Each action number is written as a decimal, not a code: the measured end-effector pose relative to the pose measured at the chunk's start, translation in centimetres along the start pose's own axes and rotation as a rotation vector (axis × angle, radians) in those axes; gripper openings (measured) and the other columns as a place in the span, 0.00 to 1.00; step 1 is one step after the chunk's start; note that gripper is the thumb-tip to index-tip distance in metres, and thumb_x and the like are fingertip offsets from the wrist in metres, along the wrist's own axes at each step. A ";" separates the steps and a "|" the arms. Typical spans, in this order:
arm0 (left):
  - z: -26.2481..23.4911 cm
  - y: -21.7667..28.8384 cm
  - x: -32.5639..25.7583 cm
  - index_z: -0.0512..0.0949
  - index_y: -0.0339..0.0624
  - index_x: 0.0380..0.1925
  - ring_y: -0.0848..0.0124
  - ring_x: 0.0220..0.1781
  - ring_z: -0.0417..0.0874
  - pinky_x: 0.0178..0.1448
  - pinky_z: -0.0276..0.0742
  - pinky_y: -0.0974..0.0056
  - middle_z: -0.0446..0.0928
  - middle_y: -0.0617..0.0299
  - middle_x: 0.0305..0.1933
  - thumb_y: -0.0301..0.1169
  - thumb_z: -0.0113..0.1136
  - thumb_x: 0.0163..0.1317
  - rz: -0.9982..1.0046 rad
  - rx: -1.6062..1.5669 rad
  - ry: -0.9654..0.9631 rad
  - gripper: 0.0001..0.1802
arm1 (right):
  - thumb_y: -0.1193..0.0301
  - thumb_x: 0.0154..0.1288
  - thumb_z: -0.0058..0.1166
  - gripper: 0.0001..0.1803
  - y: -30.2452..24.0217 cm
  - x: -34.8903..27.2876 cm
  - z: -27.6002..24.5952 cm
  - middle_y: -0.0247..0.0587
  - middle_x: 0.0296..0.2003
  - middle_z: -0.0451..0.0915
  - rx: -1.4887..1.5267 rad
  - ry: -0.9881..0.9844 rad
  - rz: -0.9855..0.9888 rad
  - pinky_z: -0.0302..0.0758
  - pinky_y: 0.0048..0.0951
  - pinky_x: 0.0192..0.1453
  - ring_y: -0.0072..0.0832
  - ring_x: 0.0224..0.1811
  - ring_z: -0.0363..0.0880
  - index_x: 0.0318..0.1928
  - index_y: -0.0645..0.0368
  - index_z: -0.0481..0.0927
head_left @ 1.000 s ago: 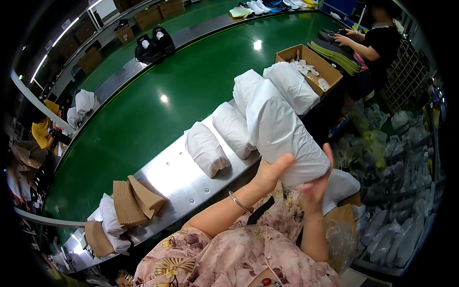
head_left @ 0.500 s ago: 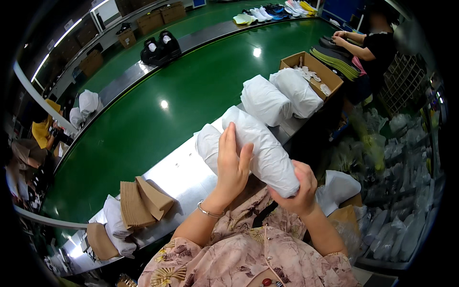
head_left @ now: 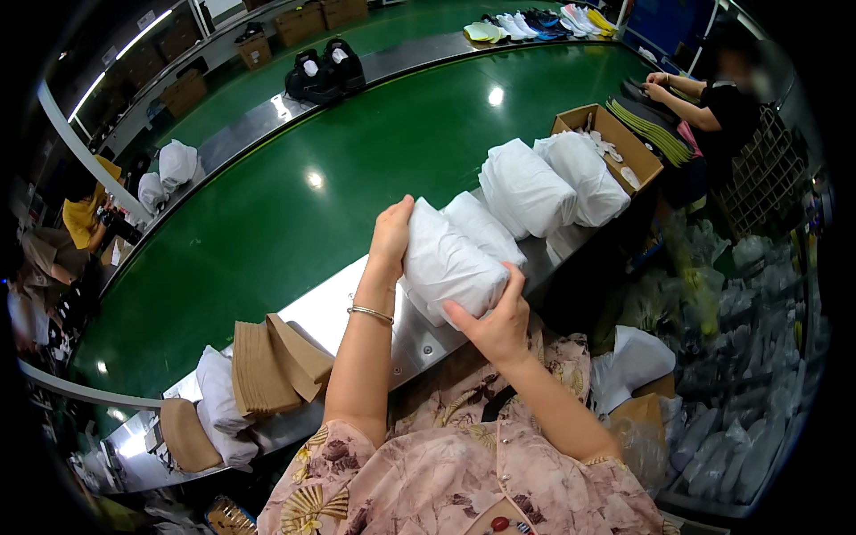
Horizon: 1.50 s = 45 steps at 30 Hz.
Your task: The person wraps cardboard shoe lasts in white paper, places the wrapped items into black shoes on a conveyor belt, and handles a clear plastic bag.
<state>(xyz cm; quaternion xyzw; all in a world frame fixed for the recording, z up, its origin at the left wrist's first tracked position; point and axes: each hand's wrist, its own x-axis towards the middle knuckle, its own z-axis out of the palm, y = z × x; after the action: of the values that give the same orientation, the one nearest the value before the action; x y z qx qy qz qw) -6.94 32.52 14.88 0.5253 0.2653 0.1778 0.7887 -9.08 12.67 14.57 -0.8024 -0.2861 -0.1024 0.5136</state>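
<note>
Holding a white wrapped bundle above the steel desk edge, centre frame. Left hand at its nine o'clock side, fingers flat and gripping; right hand at five o'clock, fingers clasping underneath, likely steadying its soft bulk. Folded brown cardboard lies at eight o'clock; more white bundles at two o'clock.

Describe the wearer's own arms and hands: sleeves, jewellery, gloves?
Both hands are bare, no gloves. The left hand has a thin silver bangle at the wrist. The right hand shows no jewellery. Forearms are uncovered; short sleeves of a pale pink blouse with a gold and dark red floral print end near the elbows.
</note>
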 end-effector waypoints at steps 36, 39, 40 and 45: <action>-16.2 5.7 -27.8 0.68 0.32 0.50 0.58 0.51 0.74 0.54 0.70 0.60 0.72 0.50 0.50 0.26 0.56 0.57 1.127 1.207 1.080 0.20 | 0.63 0.49 0.64 0.42 2.7 -4.2 2.6 0.58 0.52 0.66 -0.040 -0.319 0.073 0.62 0.40 0.58 0.46 0.54 0.67 0.60 0.66 0.56; -26.7 4.9 -34.1 0.68 0.32 0.50 0.54 0.49 0.74 0.54 0.69 0.58 0.74 0.47 0.48 0.29 0.57 0.56 0.715 1.294 1.599 0.22 | 0.69 0.55 0.59 0.32 2.4 -3.7 -0.1 0.50 0.48 0.70 0.085 -0.320 -0.014 0.63 0.35 0.57 0.38 0.49 0.70 0.58 0.64 0.60; -30.6 4.2 -36.5 0.67 0.31 0.51 0.52 0.50 0.73 0.54 0.69 0.56 0.73 0.45 0.49 0.32 0.58 0.55 0.591 1.387 1.652 0.25 | 0.70 0.56 0.57 0.29 2.1 -3.5 -0.7 0.49 0.47 0.71 0.112 -0.349 -0.058 0.63 0.34 0.56 0.37 0.49 0.71 0.57 0.64 0.62; -39.9 0.8 -39.7 0.65 0.29 0.53 0.47 0.50 0.74 0.55 0.69 0.54 0.72 0.40 0.49 0.43 0.63 0.50 0.161 1.495 1.513 0.36 | 0.73 0.61 0.51 0.19 2.6 -1.8 -1.7 0.45 0.41 0.74 0.202 -0.390 -0.099 0.69 0.28 0.48 0.29 0.40 0.73 0.52 0.65 0.67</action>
<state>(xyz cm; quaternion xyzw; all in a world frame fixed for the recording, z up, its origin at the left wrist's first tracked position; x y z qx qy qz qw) -62.62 39.92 12.56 0.6449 0.6924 0.3012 -0.1179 -8.84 9.77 12.50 -0.7365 -0.4280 0.0588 0.5206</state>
